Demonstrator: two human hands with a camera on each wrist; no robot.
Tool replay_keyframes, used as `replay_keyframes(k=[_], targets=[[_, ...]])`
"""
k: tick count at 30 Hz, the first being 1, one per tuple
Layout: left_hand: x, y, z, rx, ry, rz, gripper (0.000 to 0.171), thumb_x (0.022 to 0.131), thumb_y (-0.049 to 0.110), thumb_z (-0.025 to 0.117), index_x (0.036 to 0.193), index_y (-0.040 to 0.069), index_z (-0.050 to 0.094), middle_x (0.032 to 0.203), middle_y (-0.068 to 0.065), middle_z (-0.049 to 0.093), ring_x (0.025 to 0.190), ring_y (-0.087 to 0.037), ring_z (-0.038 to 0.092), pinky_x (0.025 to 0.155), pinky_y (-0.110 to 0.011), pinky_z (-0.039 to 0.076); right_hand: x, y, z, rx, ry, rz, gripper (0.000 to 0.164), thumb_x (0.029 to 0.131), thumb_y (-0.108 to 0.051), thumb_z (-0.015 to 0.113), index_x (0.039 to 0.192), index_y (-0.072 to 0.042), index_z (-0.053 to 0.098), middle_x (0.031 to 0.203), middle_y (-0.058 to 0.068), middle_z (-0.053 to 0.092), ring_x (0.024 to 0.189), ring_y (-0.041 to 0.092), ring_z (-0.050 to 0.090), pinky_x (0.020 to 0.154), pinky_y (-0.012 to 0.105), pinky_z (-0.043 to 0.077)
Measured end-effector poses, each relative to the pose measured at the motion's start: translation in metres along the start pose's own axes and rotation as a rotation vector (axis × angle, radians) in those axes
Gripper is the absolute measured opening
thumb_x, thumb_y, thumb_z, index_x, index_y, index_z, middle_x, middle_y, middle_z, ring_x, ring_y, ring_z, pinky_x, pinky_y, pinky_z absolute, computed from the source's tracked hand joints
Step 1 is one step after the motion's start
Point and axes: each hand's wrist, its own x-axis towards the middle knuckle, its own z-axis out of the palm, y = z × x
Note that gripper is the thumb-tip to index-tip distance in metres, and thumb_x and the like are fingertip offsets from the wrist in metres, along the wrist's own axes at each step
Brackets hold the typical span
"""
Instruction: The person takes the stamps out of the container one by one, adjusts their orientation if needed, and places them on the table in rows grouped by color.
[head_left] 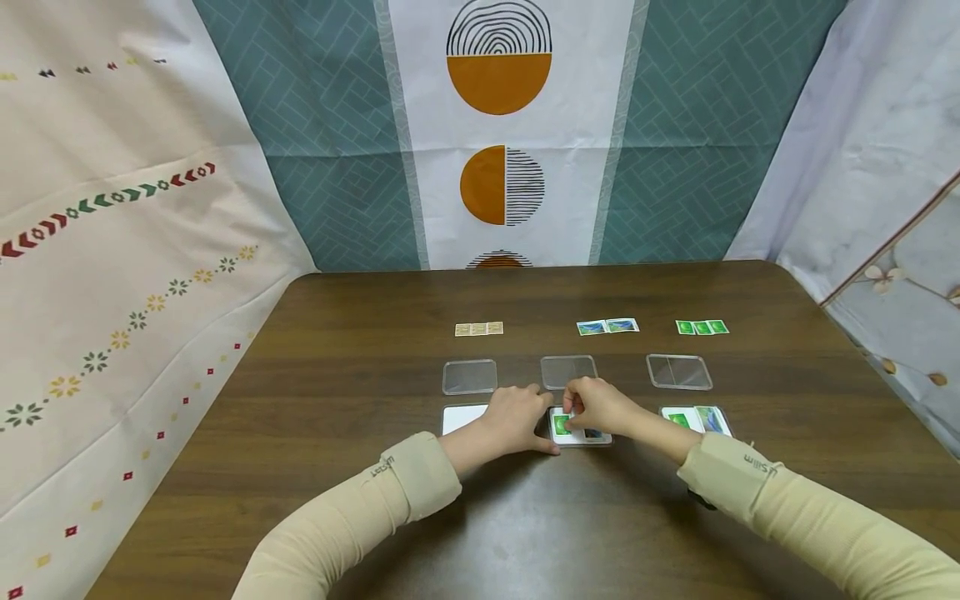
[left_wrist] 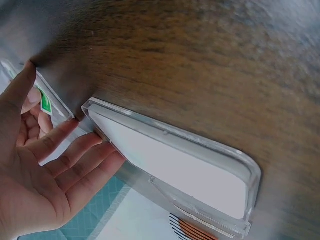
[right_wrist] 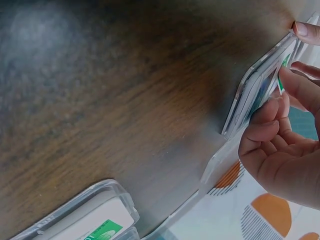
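My right hand (head_left: 603, 408) pinches a small green stamp (left_wrist: 46, 103) at the left part of the middle clear case (head_left: 573, 443), which has a white insert. A blue stamp (head_left: 593, 433) lies on the right part of that insert, partly covered by the hand. My left hand (head_left: 516, 419) has thumb and fingers stretched out, touching the left side of the middle case. Beside it, the left case (left_wrist: 170, 155) holds a plain white insert. In the right case (head_left: 697, 431), a green stamp (head_left: 681, 418) lies beside a blue-green stamp (head_left: 708, 419).
Behind the cases lie clear lids: left (head_left: 469, 377), middle (head_left: 567, 369) and right (head_left: 678, 372). Farther back are rows of stamps: beige (head_left: 478, 329), blue (head_left: 607, 326) and green (head_left: 702, 327). All rest on a brown wooden table (head_left: 337, 350) with patterned cloths around it.
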Motion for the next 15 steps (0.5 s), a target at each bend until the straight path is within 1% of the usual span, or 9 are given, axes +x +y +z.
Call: replay_keyframes(k=[5, 12, 15], targets=[[-0.0006, 0.0001, -0.0001, -0.019, 0.004, 0.007, 0.059, 0.067, 0.066, 0.070, 0.101, 0.018, 0.063, 0.088, 0.002, 0.063, 0.062, -0.011, 0.058, 0.051, -0.023, 0.042, -0.0016, -0.0026, 0.0006, 0.009, 0.014, 0.018, 0.018, 0.071, 0.000, 0.074, 0.075, -0.005, 0.057, 0.066, 0.000, 0.049, 0.060, 0.010, 0.043, 0.056, 0.022, 0.036], [-0.0006, -0.0001, -0.0006, -0.035, 0.000, 0.010, 0.059, 0.068, 0.064, 0.070, 0.100, 0.016, 0.064, 0.089, 0.001, 0.064, 0.062, -0.012, 0.057, 0.051, -0.024, 0.042, -0.0055, -0.0035, 0.0013, -0.015, 0.049, -0.017, 0.012, 0.077, 0.001, 0.067, 0.075, -0.005, 0.057, 0.062, -0.002, 0.046, 0.057, 0.007, 0.040, 0.054, 0.021, 0.033], [-0.0006, -0.0002, -0.0006, -0.033, 0.002, 0.012, 0.058, 0.068, 0.065, 0.071, 0.099, 0.016, 0.063, 0.087, 0.001, 0.064, 0.061, -0.011, 0.056, 0.050, -0.023, 0.041, -0.0067, -0.0042, 0.0009, -0.014, 0.057, -0.019, 0.011, 0.078, 0.001, 0.066, 0.074, -0.005, 0.057, 0.061, -0.002, 0.046, 0.057, 0.007, 0.040, 0.054, 0.020, 0.034]])
